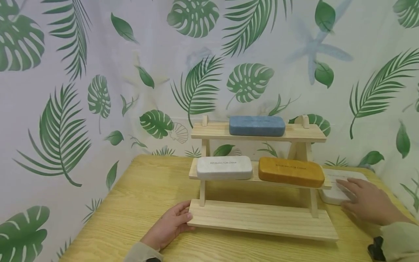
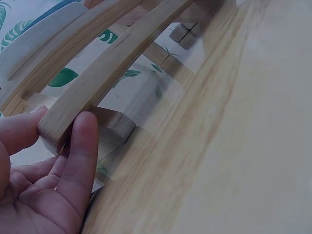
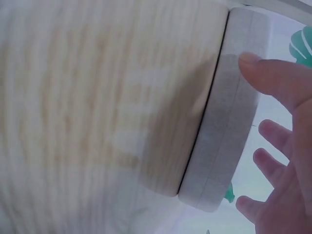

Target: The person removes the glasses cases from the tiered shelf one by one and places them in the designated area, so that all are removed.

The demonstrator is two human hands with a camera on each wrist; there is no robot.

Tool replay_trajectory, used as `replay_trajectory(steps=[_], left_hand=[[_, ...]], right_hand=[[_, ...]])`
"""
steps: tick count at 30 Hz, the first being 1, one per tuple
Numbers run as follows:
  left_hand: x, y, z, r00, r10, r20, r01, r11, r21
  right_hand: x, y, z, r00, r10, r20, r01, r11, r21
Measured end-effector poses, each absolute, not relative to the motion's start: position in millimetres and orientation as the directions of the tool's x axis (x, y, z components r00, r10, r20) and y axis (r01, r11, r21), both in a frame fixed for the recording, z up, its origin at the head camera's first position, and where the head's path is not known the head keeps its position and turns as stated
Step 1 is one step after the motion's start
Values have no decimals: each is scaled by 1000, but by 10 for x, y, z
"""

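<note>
A three-tier wooden display stand (image 1: 262,220) stands on the table. My left hand (image 1: 170,223) pinches the left end of its bottom board, the board's end between thumb and finger in the left wrist view. At the stand's right side a white case (image 1: 330,194) lies on the table. Over it is my right hand (image 1: 370,200), fingers spread; the thumb (image 3: 258,68) is at the case's side in the right wrist view, and whether it touches I cannot tell. On the middle tier sit a white glasses case (image 1: 224,168) and an orange one (image 1: 291,171).
A blue glasses case (image 1: 256,126) rests on the stand's top tier. Behind the table (image 1: 157,174) hangs a white cloth (image 1: 203,91) printed with green leaves. The table's left edge shows beside the cloth.
</note>
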State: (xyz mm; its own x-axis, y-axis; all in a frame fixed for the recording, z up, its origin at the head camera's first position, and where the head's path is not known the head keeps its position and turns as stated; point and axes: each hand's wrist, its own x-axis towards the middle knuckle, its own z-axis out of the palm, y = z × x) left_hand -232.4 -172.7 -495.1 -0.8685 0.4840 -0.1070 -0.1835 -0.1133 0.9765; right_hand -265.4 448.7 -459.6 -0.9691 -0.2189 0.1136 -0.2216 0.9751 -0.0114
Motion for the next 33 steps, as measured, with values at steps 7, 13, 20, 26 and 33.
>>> replay_trajectory(steps=[7,13,20,26,33], left_hand=[[-2327,-1769,-4941,-874,474,-106,-172,-98,980],[-2331,-1758,-4941,-871,480,-103,-172,-101,980],[-2322,-1723,-4929,-877,469,-105,-176,-110,978],[-2311,-1712,-4908,-876,471,-102,-176,-117,977],[-2316,-1699,-4928,-880,462,-113,-183,-111,977]], right_hand=[[-2612,4437,-4592,-965,-224,138,-234,970,-64],[-2562,4404,-4569,-962,-225,157,-241,967,-88],[-2501,4341,-4477,-936,-243,255,-272,959,-85],[-2415,4293,-4357,-933,-205,296,-255,957,-141],[-2318,4189,-4225,-909,-211,360,-296,934,-200]])
